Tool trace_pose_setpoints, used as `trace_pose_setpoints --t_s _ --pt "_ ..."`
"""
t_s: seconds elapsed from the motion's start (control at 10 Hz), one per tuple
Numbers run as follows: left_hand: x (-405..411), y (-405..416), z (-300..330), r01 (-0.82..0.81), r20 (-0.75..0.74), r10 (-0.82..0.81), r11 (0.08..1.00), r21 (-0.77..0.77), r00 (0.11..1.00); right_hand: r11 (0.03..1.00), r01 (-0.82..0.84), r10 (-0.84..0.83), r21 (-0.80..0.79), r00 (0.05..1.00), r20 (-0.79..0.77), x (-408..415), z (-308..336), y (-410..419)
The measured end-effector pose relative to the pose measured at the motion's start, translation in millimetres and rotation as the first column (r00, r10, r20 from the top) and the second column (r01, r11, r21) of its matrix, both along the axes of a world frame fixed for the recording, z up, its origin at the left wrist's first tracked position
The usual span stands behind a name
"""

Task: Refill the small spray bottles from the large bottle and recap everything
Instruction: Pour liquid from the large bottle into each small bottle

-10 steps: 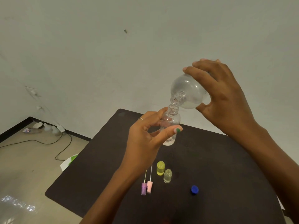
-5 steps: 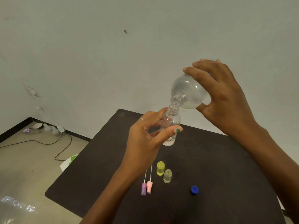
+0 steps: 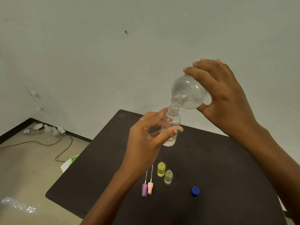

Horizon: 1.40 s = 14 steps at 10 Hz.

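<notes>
Plain pale wall behind, dark surface [image 3: 227, 159] below us. Our right hand [image 3: 227, 101] has its fingers wrapped around the big clear bottle [image 3: 190, 91], tipped so its open neck sits right over the mouth of a small clear bottle [image 3: 172, 122]. Our left hand [image 3: 146, 140] pinches that one above the surface. Down on the surface sit a yellow bottle [image 3: 161, 169] and a clear one [image 3: 168, 177] side by side, purple [image 3: 144, 190] and pink [image 3: 150, 188] sprayer tops touching, and a blue cap [image 3: 195, 190] off to the right.
</notes>
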State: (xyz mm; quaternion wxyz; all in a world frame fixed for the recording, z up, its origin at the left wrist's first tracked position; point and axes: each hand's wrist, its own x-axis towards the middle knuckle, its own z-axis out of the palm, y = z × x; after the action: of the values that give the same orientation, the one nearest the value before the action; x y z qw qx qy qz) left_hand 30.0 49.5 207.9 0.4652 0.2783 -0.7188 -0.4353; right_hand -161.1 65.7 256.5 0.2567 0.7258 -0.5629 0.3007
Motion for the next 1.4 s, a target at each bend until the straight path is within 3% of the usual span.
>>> trace_pose_setpoints --t_s 1.4 --pt "-0.9 -1.3 -0.8 -0.027 0.030 0.027 1.000 -0.007 0.999 1.000 -0.007 0.006 -0.009 1.000 -0.010 -1.0 1.7 -1.1"
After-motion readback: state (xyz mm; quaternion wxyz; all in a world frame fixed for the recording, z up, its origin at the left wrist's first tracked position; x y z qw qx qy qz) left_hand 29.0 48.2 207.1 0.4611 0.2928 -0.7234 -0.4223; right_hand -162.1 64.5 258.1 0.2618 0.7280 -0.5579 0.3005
